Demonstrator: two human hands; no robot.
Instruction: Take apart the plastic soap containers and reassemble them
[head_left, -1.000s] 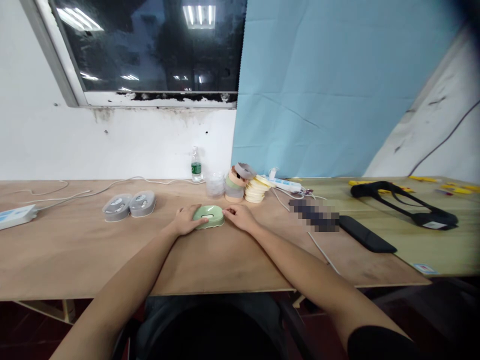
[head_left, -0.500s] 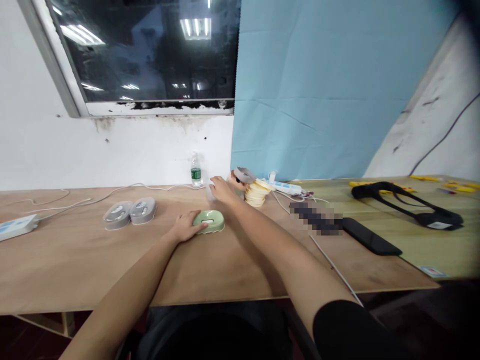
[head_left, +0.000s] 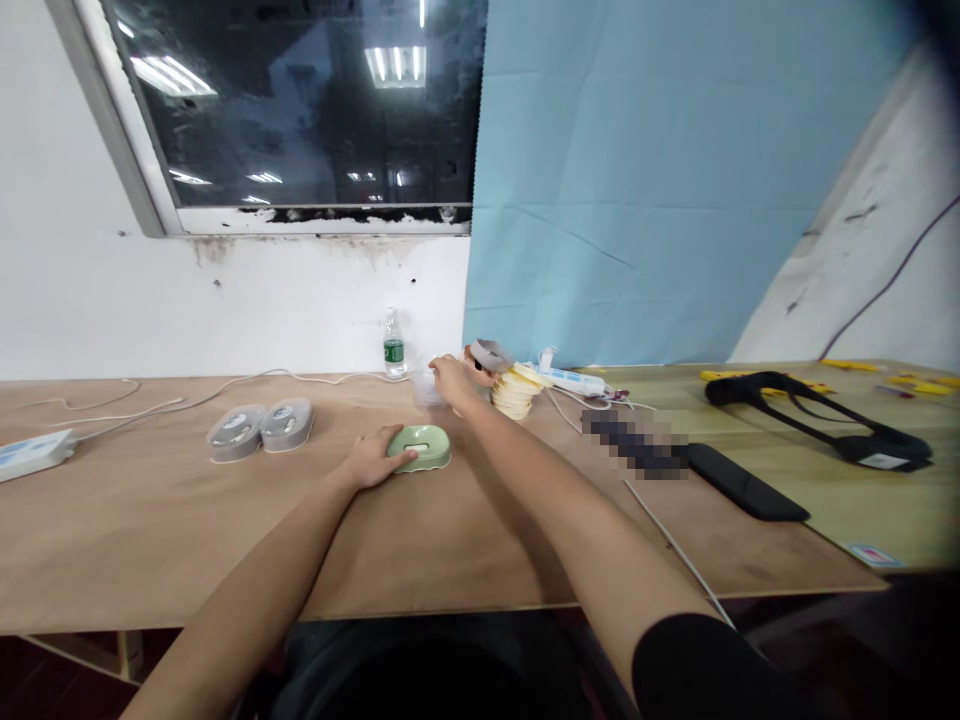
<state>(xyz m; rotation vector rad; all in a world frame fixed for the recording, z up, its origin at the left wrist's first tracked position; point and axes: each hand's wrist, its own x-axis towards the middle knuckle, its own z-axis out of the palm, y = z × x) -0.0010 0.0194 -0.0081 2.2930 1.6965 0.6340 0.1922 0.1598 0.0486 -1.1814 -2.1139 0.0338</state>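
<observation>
My left hand is closed on the near-left side of a pale green oval dish on the table, its thumb pressed over the rim near a slot in the middle. Farther back, my right hand reaches to a clear plastic container. Its bent fingers hang at the container's right edge, and what they pinch, if anything, is hidden. Just right of that hand stands a leaning stack of cream-coloured pieces, beside a grey tape roll.
Two grey oval cases with clear covers lie on the left. A water bottle stands by the wall. White power strips, cables, a black phone and a black headband-like frame also occupy the table.
My right hand has shifted slightly right, so more of the clear container shows. My left hand stays on the green dish. The view has moved a little.
</observation>
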